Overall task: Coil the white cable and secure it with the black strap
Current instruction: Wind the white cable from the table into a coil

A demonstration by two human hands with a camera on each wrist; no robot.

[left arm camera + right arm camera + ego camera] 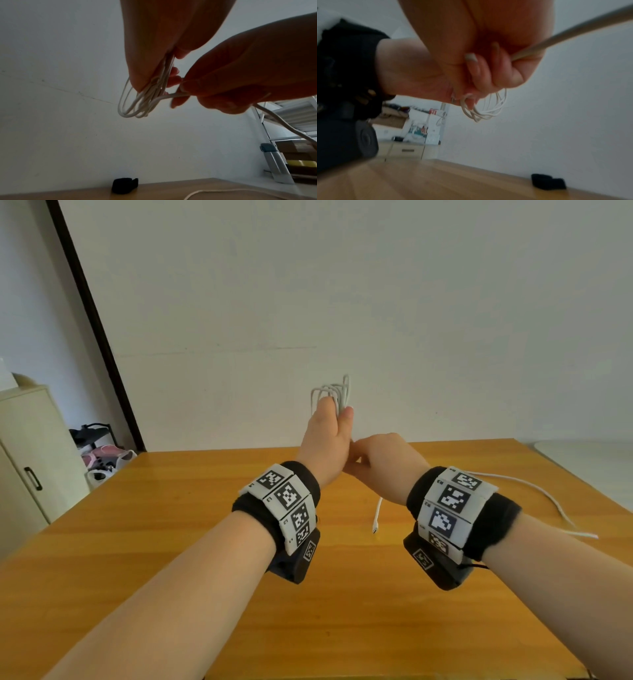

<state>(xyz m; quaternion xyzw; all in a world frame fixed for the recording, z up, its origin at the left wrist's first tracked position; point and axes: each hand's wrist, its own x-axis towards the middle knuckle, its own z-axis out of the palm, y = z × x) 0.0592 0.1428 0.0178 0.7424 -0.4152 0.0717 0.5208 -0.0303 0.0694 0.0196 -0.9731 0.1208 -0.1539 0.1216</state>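
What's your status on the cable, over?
Left hand grips coiled loops of white cable. Right hand pinches the loose run, feeding. Black strap untouched on table. Nothing blocking.

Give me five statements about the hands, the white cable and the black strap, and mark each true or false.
1. The left hand holds a bundle of loops of the white cable raised above the table. True.
2. The black strap is already wrapped round the loops. False: it lies on the table, apart from both hands.
3. The right hand pinches a stretch of the cable next to the left hand. True.
4. The whole cable is coiled. False: a loose length still trails over the table on the right, and a connector end hangs below the hands.
5. The right hand is empty and rests flat on the table. False: it is raised and grips the cable.
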